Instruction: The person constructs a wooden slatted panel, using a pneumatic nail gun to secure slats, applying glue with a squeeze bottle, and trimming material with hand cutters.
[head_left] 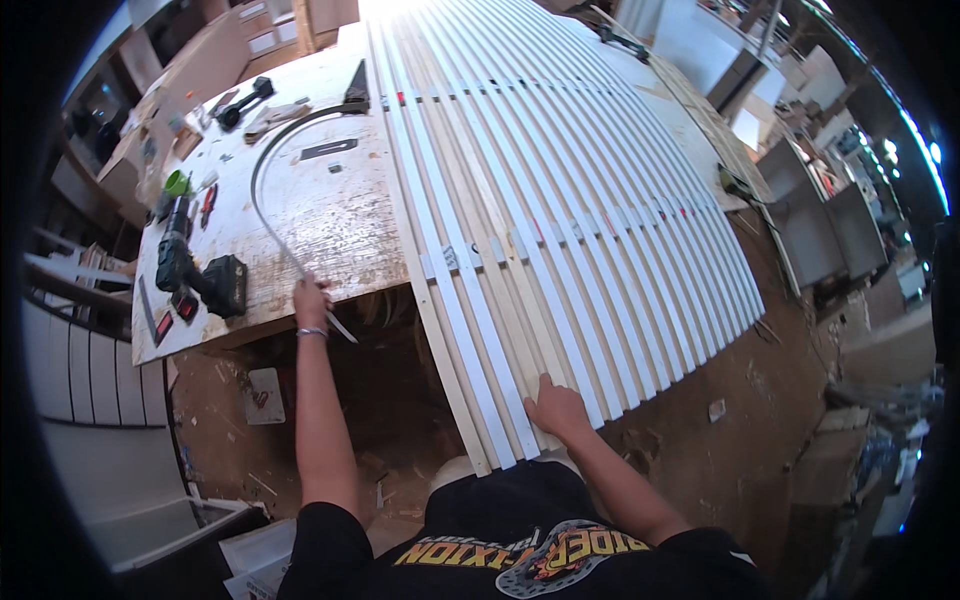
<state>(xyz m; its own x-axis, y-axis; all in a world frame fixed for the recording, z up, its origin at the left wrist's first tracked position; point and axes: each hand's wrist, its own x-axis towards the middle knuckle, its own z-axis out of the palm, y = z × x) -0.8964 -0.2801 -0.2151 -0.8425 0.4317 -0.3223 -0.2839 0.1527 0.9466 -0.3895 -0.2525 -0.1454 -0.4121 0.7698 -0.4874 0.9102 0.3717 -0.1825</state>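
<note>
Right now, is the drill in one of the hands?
No, the drill lies on the table beside the left hand, which grips a long ruler.

Surface was worn, paint-spattered board with scattered tools. Black cordless drill lay near its left front edge, battery end pointing right. Just behind it – a green-capped item and a small red-black tool. Farther back: a black clamp-like tool, a grey hand tool beside it, a dark handsaw at the rear, and a flat dark metal plate mid-board. Floor was brown, littered with wood scraps. White ribbed panel stood at far left – grey cabinets at right.
</note>
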